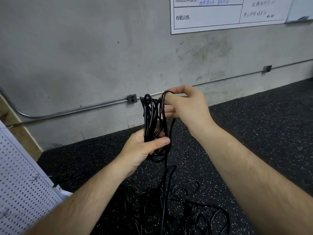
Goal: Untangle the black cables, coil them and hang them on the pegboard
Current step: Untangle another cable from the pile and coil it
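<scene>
1. Position. The partly formed coil [149, 116] of black cable sits at the centre of the frame, held above the speckled floor mat [254, 126]. The loose tangle [184, 195] of remaining cable lies on the mat at lower centre. The white pegboard [20, 184] stands at the lower left edge, well apart from the coil.

2. Hands. The left hand [144, 146] grips the lower end of the coil, fingers curled behind the strands and thumb pressed across the front. The right hand [184, 106] pinches one loop at the top between thumb and forefinger; its other fingers extend loosely towards the coil.

3. Orientation. The coil's long axis runs nearly vertical in the frame, with the closed loop ends pointing up towards the wall. One strand drops from the pinched loop, passes the left hand and runs down into the tangle.

4. Handling. We judge the cable to be light, flexible and springy, with a smooth jacket that may slide. Loops will likely spread or twist if the grip relaxes. We recommend clamping all strands at one point on the coil, as the left hand does, and feeding each new loop with the free hand. We advise drawing the trailing strand gently, since knots in the tangle may tighten under a hard pull.
</scene>
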